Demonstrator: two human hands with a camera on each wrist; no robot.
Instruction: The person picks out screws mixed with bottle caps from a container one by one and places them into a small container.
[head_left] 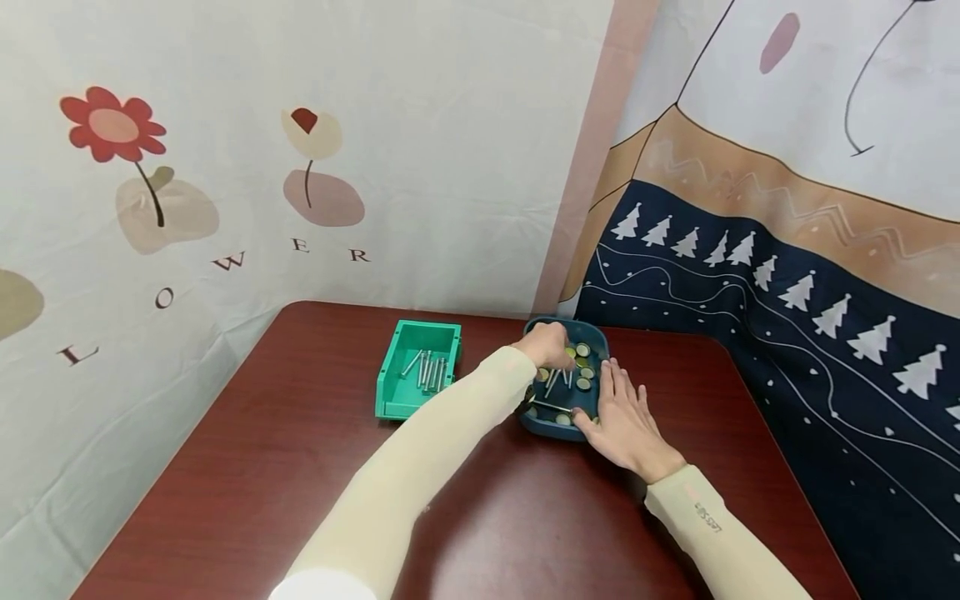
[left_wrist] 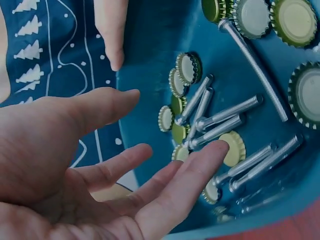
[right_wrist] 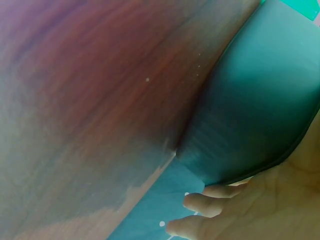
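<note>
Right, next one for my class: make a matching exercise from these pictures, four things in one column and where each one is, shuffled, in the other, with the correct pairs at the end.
Things
1. Green bin
2. Bottle caps
3. Left hand
4. Right hand

Places
A. Over the blue tray, holding nothing
B. Against the tray's right side in the head view
C. Left of the tray in the head view, with bolts inside
D. Lying inside the tray

Pairs: 1-C, 2-D, 3-A, 4-B
</note>
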